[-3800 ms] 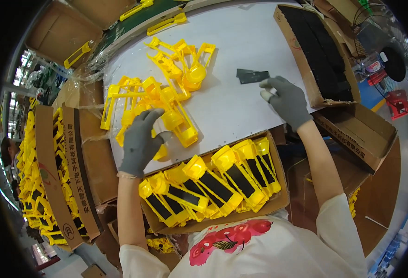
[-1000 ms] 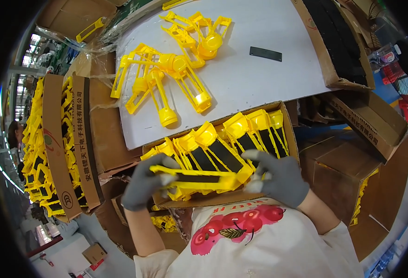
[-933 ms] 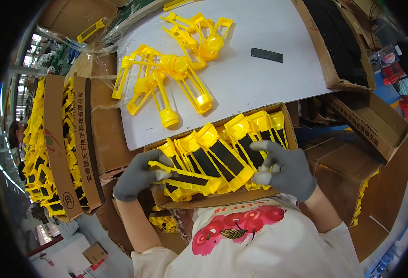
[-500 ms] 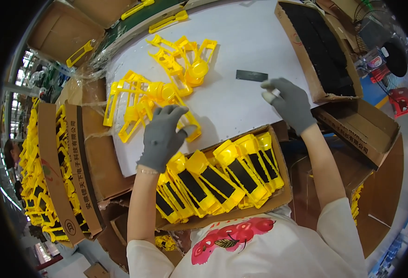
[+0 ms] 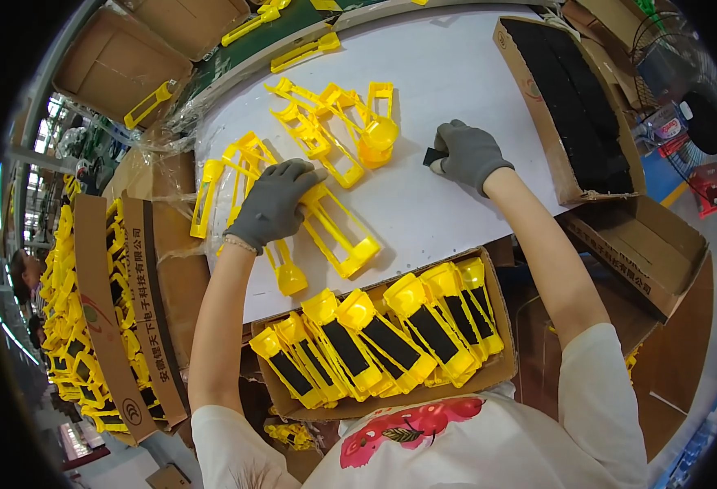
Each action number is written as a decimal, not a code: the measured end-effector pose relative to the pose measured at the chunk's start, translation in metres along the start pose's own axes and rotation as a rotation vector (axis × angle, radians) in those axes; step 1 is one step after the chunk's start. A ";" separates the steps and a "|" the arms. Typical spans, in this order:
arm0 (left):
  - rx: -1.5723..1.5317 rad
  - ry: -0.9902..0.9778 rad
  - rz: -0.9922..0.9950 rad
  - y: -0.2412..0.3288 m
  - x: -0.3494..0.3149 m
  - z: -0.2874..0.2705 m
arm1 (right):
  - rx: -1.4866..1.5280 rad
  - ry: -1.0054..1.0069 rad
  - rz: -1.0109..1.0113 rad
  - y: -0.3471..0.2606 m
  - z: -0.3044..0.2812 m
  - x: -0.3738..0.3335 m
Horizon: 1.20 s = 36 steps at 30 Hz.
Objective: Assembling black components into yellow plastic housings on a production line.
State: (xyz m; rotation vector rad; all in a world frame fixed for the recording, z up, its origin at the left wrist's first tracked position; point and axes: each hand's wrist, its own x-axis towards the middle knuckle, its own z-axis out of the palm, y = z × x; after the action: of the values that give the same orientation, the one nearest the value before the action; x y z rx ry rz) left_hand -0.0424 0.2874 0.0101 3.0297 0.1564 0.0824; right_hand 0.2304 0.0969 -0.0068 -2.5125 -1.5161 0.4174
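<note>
My left hand (image 5: 273, 204), in a grey glove, is closed on the upper end of a yellow plastic frame (image 5: 363, 254) that slants down to the right over the white tabletop. Its fingertips are partly hidden. Other bare yellow frames (image 5: 248, 151) lie beside and beneath this hand. My right hand (image 5: 471, 155), also gloved in grey, pinches a dark flat strip (image 5: 432, 156), of which only one end shows past the fingers. Further off, between the hands, rests a loose heap of more yellow frames (image 5: 318, 122).
Against my body stands an open carton (image 5: 501, 359) packed with yellow frames bearing black strips (image 5: 387, 338). A box of black strips (image 5: 566, 98) sits at the right. Cartons of yellow frames (image 5: 90, 310) stand left. A fan (image 5: 705, 130) is far right.
My right hand has moved left and picked up the dark strip from the tabletop. My left hand has closed on a yellow frame and shifted it; other frames have moved slightly.
</note>
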 end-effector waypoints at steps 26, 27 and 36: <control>-1.995 0.408 -0.853 0.211 -0.089 -0.030 | 0.718 0.213 -0.128 -0.084 -0.017 -0.196; -1.997 0.408 -0.855 0.215 -0.088 -0.028 | 0.716 0.210 -0.127 -0.083 -0.017 -0.196; -1.660 0.376 -0.947 0.226 -0.092 -0.017 | 0.491 0.222 -0.238 -0.095 -0.022 -0.218</control>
State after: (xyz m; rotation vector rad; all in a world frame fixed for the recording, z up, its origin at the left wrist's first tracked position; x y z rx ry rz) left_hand -0.1121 0.0564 0.0475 1.0939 0.9213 0.4163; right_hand 0.0621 -0.0522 0.0737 -1.9121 -1.3984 0.3993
